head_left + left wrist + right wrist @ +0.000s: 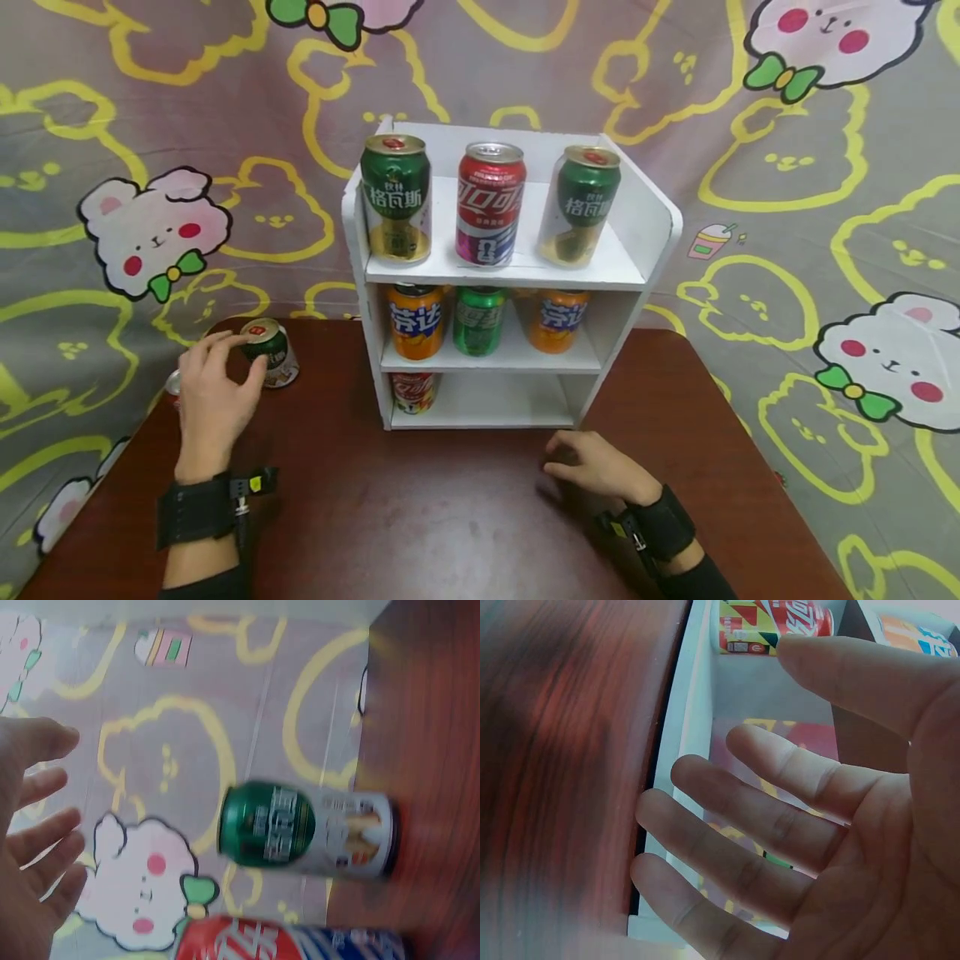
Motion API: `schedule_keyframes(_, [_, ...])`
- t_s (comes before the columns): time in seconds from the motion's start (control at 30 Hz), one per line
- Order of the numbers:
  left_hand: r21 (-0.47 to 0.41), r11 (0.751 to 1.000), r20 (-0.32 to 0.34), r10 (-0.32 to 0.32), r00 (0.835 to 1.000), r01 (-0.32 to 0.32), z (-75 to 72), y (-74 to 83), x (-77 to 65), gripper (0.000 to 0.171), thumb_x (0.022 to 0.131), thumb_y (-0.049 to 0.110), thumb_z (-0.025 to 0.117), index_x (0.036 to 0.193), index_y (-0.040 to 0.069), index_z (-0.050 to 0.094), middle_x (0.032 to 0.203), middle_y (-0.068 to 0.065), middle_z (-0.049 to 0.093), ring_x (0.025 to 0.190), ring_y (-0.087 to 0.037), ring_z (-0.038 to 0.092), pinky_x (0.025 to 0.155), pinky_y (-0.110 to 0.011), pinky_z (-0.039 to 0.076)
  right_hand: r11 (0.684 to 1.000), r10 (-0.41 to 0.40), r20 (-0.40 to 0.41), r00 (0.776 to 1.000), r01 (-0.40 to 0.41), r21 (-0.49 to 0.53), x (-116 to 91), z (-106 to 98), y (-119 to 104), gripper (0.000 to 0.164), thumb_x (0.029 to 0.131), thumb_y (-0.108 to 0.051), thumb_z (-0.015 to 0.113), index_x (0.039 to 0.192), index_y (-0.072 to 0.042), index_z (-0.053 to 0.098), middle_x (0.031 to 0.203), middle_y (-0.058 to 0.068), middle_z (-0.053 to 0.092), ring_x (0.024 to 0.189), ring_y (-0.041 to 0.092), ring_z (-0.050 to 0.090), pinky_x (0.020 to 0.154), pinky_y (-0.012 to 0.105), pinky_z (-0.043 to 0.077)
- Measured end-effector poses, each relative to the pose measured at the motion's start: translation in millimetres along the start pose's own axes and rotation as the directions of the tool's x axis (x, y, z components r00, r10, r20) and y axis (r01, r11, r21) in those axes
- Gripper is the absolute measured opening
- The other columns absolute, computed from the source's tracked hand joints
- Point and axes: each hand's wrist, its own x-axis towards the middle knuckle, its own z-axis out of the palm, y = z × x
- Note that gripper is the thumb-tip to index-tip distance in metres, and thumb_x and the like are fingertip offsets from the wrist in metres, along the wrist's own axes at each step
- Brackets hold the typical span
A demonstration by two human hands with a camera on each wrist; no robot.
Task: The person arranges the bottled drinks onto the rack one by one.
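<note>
My left hand (217, 387) is held up at the table's left side, fingers apart and relaxed, holding nothing. Close by its fingertips in the head view stands a green and white drink can (276, 360) with a gold top. A red and blue cola can (285, 942) stands beside that can in the left wrist view; in the head view the hand mostly hides it. Near the front right corner of a white shelf unit (480, 421) is my right hand (600, 467), fingers loosely bent around nothing. On the bottom shelf, at its left end, stands a red cola can (413, 392).
The top shelf bears a green and gold can (396, 200), a red cola can (491, 204) and another green and gold can (579, 207). Below them are an orange can (416, 323), a green can (478, 321) and a second orange can (559, 321). A patterned curtain (525, 67) surrounds the brown table (420, 517).
</note>
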Motion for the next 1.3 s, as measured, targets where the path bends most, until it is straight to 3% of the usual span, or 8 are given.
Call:
schedule_keyframes(0.2, [0.03, 0.98, -0.044, -0.196, 0.98, 0.197, -13.3, -17.7, -2.3, 0.051, 0.074, 0.023, 0.07, 0.116, 0.001, 0.052, 0.131, -0.017, 0.031, 0.119, -0.034, 0.023, 0.095, -0.051, 0.019, 0.999, -0.002, 0.007, 1.0, 0.002, 0.037, -10.2, 0.3, 2.1, 0.031, 0.085, -0.034, 0.057, 0.102, -0.008, 0.057, 0.095, -0.002, 0.058, 0.084, 0.011, 0.058, 0.068, 0.027, 0.047])
schedule_keyframes(0.33, [0.027, 0.928, -0.002, -0.371, 0.929, 0.37, -15.5, -27.9, -5.7, 0.071, 0.073, 0.034, 0.069, 0.131, 0.009, 0.037, 0.139, -0.009, 0.017, 0.126, -0.024, 0.009, 0.099, -0.05, 0.014, 0.999, -0.004, 0.002, 1.0, 0.004, 0.043, -13.7, 1.3, 3.9, 0.031, 0.085, -0.033, 0.057, 0.102, -0.008, 0.057, 0.096, 0.0, 0.059, 0.085, 0.014, 0.059, 0.068, 0.03, 0.048])
schedule_keyframes(0.57, [-0.04, 0.831, 0.125, -0.547, 0.828, 0.555, -14.2, -41.3, -10.5, 0.096, 0.069, 0.046, 0.068, 0.141, 0.022, 0.01, 0.143, -0.006, 0.004, 0.129, -0.024, 0.002, 0.1, -0.051, 0.012, 0.999, 0.009, 0.01, 1.0, -0.009, 0.031, -19.3, 4.0, 5.9, 0.032, 0.084, -0.035, 0.058, 0.101, -0.008, 0.057, 0.096, -0.001, 0.059, 0.085, 0.014, 0.058, 0.068, 0.031, 0.048])
schedule_keyframes(0.73, [-0.048, 0.785, 0.197, -0.599, 0.776, 0.618, -8.4, -46.3, -13.9, 0.099, 0.07, 0.049, 0.066, 0.141, 0.027, 0.0, 0.144, -0.008, 0.0, 0.129, -0.028, 0.004, 0.1, -0.052, 0.012, 0.999, 0.019, 0.01, 1.0, -0.019, 0.042, -24.1, 4.5, 5.4, 0.031, 0.084, -0.034, 0.058, 0.1, -0.008, 0.058, 0.094, -0.003, 0.059, 0.085, 0.013, 0.058, 0.069, 0.032, 0.048])
schedule_keyframes(0.9, [-0.062, 0.746, 0.158, -0.649, 0.744, 0.663, -4.2, -54.2, -22.1, 0.096, 0.073, 0.041, 0.066, 0.141, 0.024, 0.001, 0.142, -0.01, 0.005, 0.129, -0.029, 0.01, 0.101, -0.047, 0.015, 1.0, 0.006, -0.005, 1.0, -0.006, 0.027, -29.3, 3.9, 6.2, 0.028, 0.084, -0.033, 0.059, 0.098, -0.009, 0.058, 0.091, -0.004, 0.059, 0.085, 0.012, 0.058, 0.069, 0.033, 0.048])
schedule_keyframes(1.17, [-0.059, 0.733, 0.138, -0.666, 0.733, 0.678, 3.1, -78.8, -39.9, 0.094, 0.071, 0.037, 0.068, 0.14, 0.012, 0.009, 0.138, -0.019, 0.021, 0.125, -0.034, 0.021, 0.099, -0.048, 0.02, 0.999, 0.015, 0.012, 1.0, -0.016, 0.046, -43.6, 5.3, 12.8, 0.03, 0.084, -0.036, 0.056, 0.098, -0.01, 0.057, 0.091, -0.006, 0.058, 0.085, 0.011, 0.057, 0.068, 0.03, 0.047])
schedule_keyframes(1.23, [-0.08, 0.708, 0.155, -0.686, 0.711, 0.701, 5.2, -83.8, -40.9, 0.095, 0.07, 0.039, 0.07, 0.139, 0.012, 0.01, 0.137, -0.018, 0.024, 0.124, -0.034, 0.024, 0.098, -0.048, 0.022, 0.998, 0.024, 0.007, 1.0, -0.024, 0.057, -47.0, 5.4, 14.1, 0.03, 0.085, -0.035, 0.057, 0.099, -0.009, 0.057, 0.091, -0.005, 0.058, 0.084, 0.011, 0.057, 0.067, 0.028, 0.047])
schedule_keyframes(1.3, [-0.101, 0.665, 0.178, -0.72, 0.671, 0.74, 6.6, -87.9, -40.7, 0.098, 0.068, 0.042, 0.071, 0.139, 0.015, 0.01, 0.138, -0.016, 0.024, 0.124, -0.033, 0.025, 0.097, -0.048, 0.023, 0.997, 0.04, -0.001, 0.999, -0.04, 0.065, -50.6, 4.9, 14.6, 0.03, 0.084, -0.035, 0.057, 0.099, -0.009, 0.058, 0.092, -0.005, 0.058, 0.085, 0.011, 0.057, 0.067, 0.026, 0.047])
